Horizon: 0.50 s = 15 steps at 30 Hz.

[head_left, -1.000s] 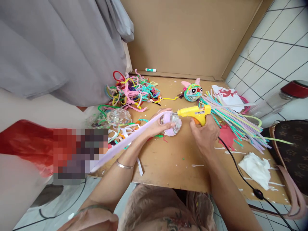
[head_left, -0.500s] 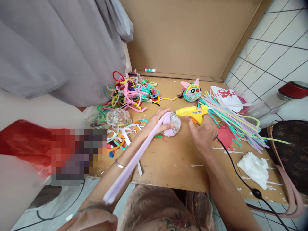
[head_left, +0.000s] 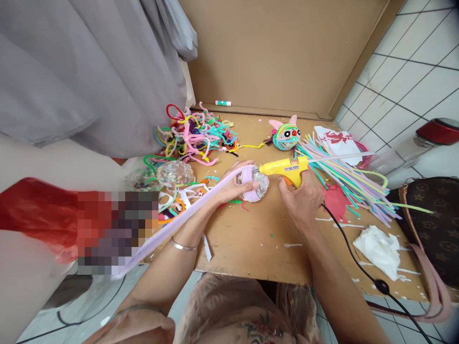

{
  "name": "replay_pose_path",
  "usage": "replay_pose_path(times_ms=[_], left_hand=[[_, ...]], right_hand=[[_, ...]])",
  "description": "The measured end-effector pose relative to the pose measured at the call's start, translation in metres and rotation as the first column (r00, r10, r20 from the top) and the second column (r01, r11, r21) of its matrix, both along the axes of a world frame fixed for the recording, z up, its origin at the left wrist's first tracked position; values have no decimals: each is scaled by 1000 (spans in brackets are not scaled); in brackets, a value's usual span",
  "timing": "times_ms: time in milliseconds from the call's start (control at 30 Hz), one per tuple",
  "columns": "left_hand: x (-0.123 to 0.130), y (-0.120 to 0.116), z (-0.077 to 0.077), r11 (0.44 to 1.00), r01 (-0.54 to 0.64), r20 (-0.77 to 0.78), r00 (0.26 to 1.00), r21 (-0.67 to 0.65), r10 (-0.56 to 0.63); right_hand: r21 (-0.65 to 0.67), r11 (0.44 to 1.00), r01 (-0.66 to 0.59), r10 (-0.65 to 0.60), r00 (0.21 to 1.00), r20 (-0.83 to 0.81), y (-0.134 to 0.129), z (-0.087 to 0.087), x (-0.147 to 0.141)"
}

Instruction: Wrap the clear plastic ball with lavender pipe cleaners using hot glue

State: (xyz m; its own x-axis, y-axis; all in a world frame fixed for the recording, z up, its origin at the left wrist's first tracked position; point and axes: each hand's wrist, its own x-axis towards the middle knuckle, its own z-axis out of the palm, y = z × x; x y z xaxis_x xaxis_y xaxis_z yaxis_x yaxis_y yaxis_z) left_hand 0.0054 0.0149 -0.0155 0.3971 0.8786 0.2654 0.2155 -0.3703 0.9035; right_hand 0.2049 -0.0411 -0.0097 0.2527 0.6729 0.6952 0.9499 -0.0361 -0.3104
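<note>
My left hand (head_left: pixel 232 185) is closed around a clear, faceted ball (head_left: pixel 263 184) partly wrapped in lilac pipe cleaner (head_left: pixel 248 180). A long free length of pipe cleaner (head_left: pixel 182 219) stretches from the ball over my left forearm toward the lower left. In my right hand (head_left: pixel 304 196) is a yellow hot glue gun (head_left: pixel 287 168), with fingers around its handle near the orange trigger. Its metal nozzle meets the top of the wrapped ball. A clear glue stick (head_left: pixel 339 156) sticks out of the gun's back.
Tangled pipe cleaners (head_left: pixel 195 136) and another clear ball (head_left: pixel 175 173) lie left. Behind stands a decorated ball with ears (head_left: pixel 286 136). Straight pipe cleaners (head_left: pixel 353 179), a crumpled tissue (head_left: pixel 378 251) and a brown bag (head_left: pixel 432 224) are right. The gun's black cord (head_left: pixel 346 246) crosses the table edge.
The loose end of the lilac pipe cleaner has swung outward to the left. The ball has turned slightly in my left hand, and the glue gun has shifted a little left with it.
</note>
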Motion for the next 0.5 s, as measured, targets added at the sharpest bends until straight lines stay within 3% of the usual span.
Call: replay_pose_path(times_ms=[500], left_hand=[[-1, 1, 0, 999, 8, -32, 999, 48, -7]], right_hand=[[-30, 999, -14, 11, 995, -104, -1, 3, 1]])
